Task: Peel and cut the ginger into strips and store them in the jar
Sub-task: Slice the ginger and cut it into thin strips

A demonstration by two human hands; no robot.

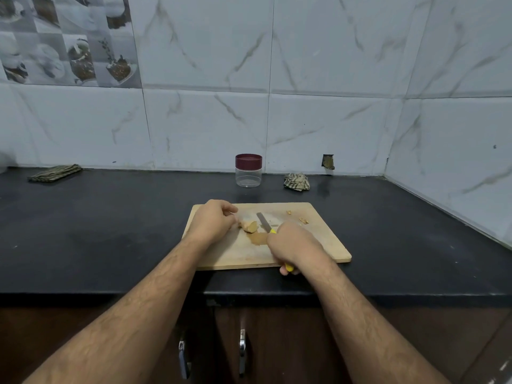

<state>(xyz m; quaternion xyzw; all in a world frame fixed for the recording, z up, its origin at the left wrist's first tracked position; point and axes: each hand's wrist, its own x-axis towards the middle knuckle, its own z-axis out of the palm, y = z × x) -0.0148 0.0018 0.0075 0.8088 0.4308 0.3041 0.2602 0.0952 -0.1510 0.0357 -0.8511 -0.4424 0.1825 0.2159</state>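
Observation:
A pale piece of ginger lies on the wooden cutting board. My left hand pinches its left end with curled fingers. My right hand grips a yellow-handled knife, whose blade points away from me just right of the ginger. A small heap of brown peelings lies in front of the ginger, and a few scraps sit near the board's far right corner. A clear jar with a dark red lid stands shut at the back, against the wall.
The board lies on a black countertop with tiled walls behind and to the right. A folded cloth lies at the back left and a crumpled cloth right of the jar. Cabinet handles hang below the counter edge.

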